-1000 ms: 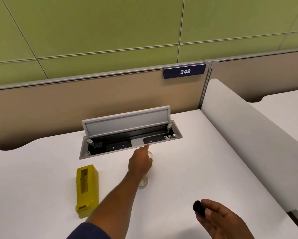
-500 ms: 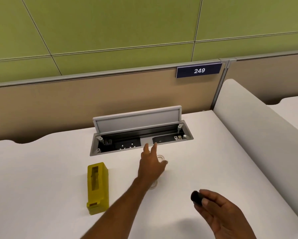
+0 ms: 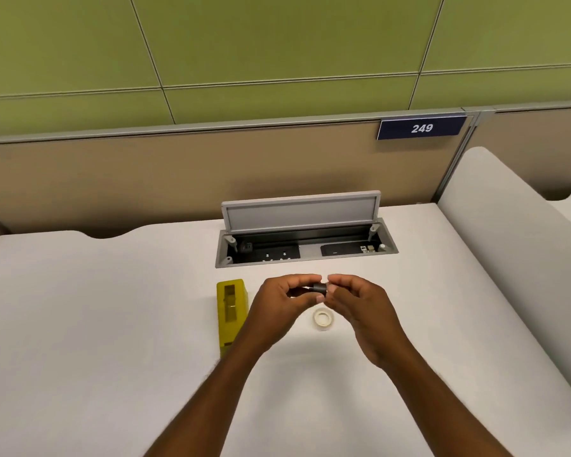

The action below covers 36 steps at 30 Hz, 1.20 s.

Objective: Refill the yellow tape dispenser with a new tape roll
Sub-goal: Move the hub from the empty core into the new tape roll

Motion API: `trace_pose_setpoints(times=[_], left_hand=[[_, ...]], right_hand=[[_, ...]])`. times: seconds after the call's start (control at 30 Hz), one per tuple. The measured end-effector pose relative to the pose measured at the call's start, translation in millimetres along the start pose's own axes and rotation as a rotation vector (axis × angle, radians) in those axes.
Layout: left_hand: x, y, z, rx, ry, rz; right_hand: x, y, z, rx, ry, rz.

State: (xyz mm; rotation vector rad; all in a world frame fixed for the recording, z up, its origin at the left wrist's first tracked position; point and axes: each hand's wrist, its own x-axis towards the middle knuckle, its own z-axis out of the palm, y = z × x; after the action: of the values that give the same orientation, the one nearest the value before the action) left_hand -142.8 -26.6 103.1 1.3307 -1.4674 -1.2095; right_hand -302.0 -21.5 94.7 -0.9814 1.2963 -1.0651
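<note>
I pinch the black spool core (image 3: 319,288) between both hands, left hand (image 3: 282,300) and right hand (image 3: 356,303), above the surface (image 3: 112,324), likely readying it for the tape roll (image 3: 323,319) beside the open yellow dispenser (image 3: 231,311).

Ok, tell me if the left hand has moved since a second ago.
Yes. The left hand pulled back from the open desk socket box and now meets the right hand on the black spool.

Both forearms rise from the bottom edge and converge at the centre of the frame. The left hand (image 3: 279,300) curls its fingers inward, thumb and forefinger pinched toward the right hand (image 3: 360,303), which mirrors it with bent fingers. The fingertips nearly meet, apparently sharing a grip on a small dark piece, held above the surface.
</note>
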Motion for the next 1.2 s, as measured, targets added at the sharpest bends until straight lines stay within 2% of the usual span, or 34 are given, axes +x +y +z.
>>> trace_pose_setpoints(times=[0.07,0.13,0.2,0.3,0.4,0.6,0.67,0.7,0.77,0.83,0.9,1.03,1.2], left_hand=[[-0.1,-2.2,-11.8,-0.029,0.087,-0.031],[-0.9,-5.6,-22.7,-0.091,0.149,-0.062],[-2.8,-7.4,-29.4,-0.149,0.183,-0.071],[-6.5,-11.9,-37.0,-0.230,0.211,-0.082],[-10.8,-14.3,-41.1,-0.270,0.208,-0.108],[-17.7,-9.8,-48.9,-0.296,0.212,-0.087],[-19.8,-8.2,-51.1,-0.278,0.215,-0.082],[-21.2,-7.8,-52.5,-0.268,0.220,-0.078],[-24.5,-8.1,-54.7,-0.255,0.239,-0.074],[-27.0,-8.7,-55.2,-0.232,0.266,-0.080],[-30.1,-6.2,-55.2,-0.194,0.290,-0.087],[-33.7,3.4,-55.9,-0.142,0.271,-0.054],[-37.4,18.8,-64.6,-0.113,0.261,0.011]], right_hand=[[18.3,17.7,-0.5,-0.169,0.112,-0.013],[36.4,40.7,-4.6,-0.571,0.197,-0.050],[47.0,65.5,-7.2,-0.937,0.090,-0.062],[53.1,95.4,-1.4,-1.270,-0.146,-0.084],[55.5,110.1,7.0,-1.428,-0.215,-0.097],[56.3,110.8,13.8,-1.553,-0.156,-0.135],[54.7,106.1,12.4,-1.473,-0.137,-0.119],[52.4,100.4,13.6,-1.330,-0.095,-0.091],[42.9,76.1,22.8,-0.816,0.017,0.042],[30.2,45.7,35.0,-0.291,0.029,0.176],[15.9,15.1,46.2,-0.041,-0.068,0.195],[-6.8,-32.8,63.5,0.068,-0.236,0.113],[-20.9,-64.6,73.5,0.001,-0.286,0.014]])
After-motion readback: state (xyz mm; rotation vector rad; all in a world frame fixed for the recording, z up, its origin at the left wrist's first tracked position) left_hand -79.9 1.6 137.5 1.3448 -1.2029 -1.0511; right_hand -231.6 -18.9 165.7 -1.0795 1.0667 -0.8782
